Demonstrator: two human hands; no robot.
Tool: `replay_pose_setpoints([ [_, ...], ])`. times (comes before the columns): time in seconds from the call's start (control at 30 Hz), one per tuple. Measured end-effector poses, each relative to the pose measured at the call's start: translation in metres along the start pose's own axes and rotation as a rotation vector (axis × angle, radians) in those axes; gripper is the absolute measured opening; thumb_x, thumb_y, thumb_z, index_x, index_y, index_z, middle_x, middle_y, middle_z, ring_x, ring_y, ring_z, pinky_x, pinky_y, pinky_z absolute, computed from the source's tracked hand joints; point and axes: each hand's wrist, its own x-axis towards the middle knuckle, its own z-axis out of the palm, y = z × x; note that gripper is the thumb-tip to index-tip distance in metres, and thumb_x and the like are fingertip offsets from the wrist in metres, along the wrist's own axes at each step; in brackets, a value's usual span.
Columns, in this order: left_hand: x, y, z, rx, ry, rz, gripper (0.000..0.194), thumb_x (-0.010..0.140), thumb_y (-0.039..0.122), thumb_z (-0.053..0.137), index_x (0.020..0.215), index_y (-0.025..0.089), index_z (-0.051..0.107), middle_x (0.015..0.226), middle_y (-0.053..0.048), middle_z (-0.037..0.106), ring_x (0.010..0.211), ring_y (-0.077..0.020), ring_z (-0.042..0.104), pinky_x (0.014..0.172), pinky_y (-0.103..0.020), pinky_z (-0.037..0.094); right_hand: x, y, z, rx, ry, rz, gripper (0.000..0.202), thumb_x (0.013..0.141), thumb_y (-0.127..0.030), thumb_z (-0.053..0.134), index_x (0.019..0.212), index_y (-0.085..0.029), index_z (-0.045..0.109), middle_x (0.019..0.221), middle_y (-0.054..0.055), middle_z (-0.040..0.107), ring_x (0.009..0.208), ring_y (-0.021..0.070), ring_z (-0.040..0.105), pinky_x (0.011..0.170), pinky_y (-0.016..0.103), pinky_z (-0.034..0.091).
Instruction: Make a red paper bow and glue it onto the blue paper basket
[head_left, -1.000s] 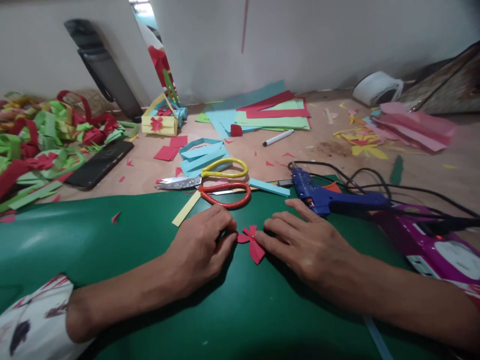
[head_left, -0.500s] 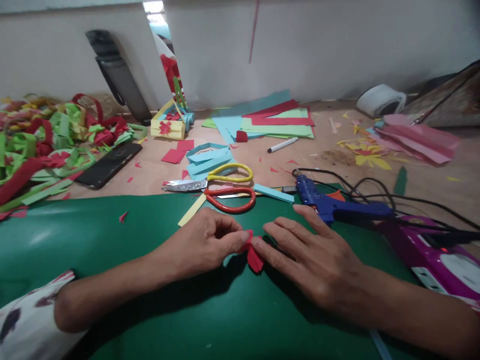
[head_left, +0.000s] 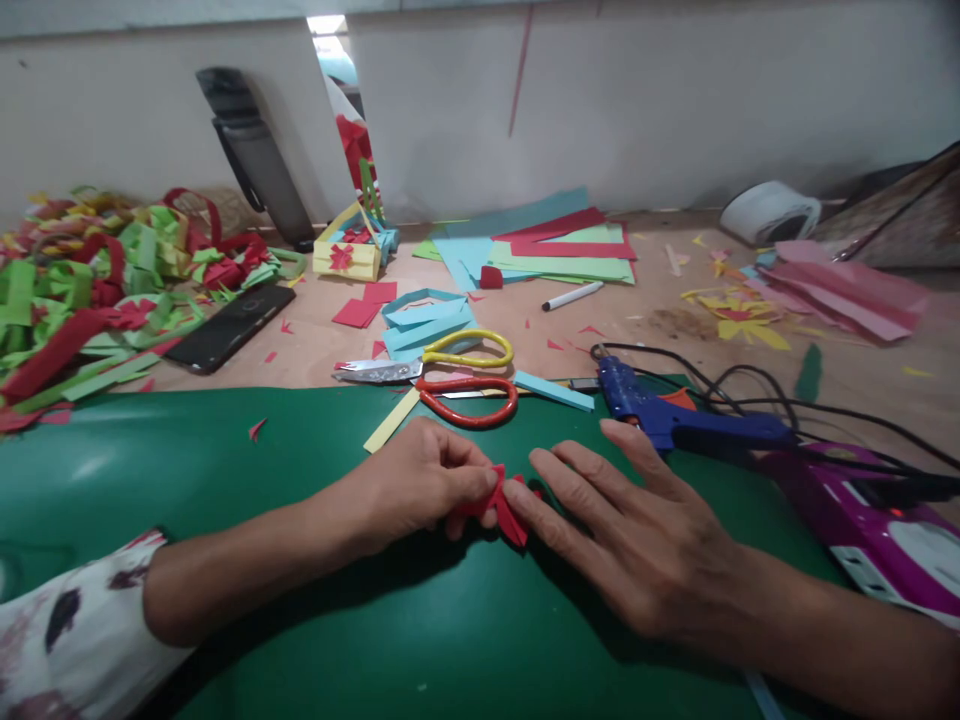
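Observation:
A small red paper flower (head_left: 511,520) with folded petals sits between my two hands, just above the green mat (head_left: 315,640). My left hand (head_left: 420,485) pinches its left side between thumb and curled fingers. From the right, my right hand (head_left: 637,540) grips its edge with the index fingertip on top; the thumb is hidden, and the other fingers stretch out. Just beyond my hands lie scissors (head_left: 469,402) with one yellow and one red handle. A yellow paper strip (head_left: 391,422) and a blue paper strip (head_left: 555,391) lie beside them.
A blue glue gun (head_left: 675,420) with a black cord lies near my right fingers, by a purple power strip (head_left: 847,500). Farther back are a phone (head_left: 231,328), a dark bottle (head_left: 259,165), a marker (head_left: 572,296), stacked coloured paper (head_left: 555,262) and heaped paper pieces (head_left: 112,265).
My left fingers have shifted, and fingertips now show beneath the flower's left side. More red petal shows there. My right hand stays nearly still; the whole view has shifted slightly.

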Motion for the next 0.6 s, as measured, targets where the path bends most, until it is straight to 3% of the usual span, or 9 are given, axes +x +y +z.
replay_pose_setpoints([
  [0.4, 0.0009, -0.0070, -0.0004, -0.091, 0.029, 0.005, 0.025, 0.077, 0.034, 0.057, 0.065, 0.013, 0.062, 0.064, -0.002, 0.065, 0.044, -0.0068, 0.047, 0.043, -0.019, 0.031, 0.0019, -0.0008, -0.0033, -0.066, 0.024, -0.005, 0.035, 0.093, -0.010, 0.037, 0.119, -0.006, 0.060, 0.101, 0.017, 0.072, 0.093, 0.0316, 0.066, 0.087, 0.053, 0.040],
  [0.6, -0.0022, -0.0039, 0.0013, -0.089, 0.084, -0.001, 0.026, 0.076, 0.036, 0.060, 0.062, 0.014, 0.060, 0.054, 0.001, 0.058, 0.044, -0.0065, 0.043, 0.043, -0.019, 0.029, 0.0002, -0.0008, -0.0035, -0.091, 0.029, -0.003, 0.036, 0.093, -0.010, 0.037, 0.120, -0.008, 0.060, 0.100, 0.017, 0.072, 0.091, 0.0313, 0.066, 0.085, 0.053, 0.041],
])
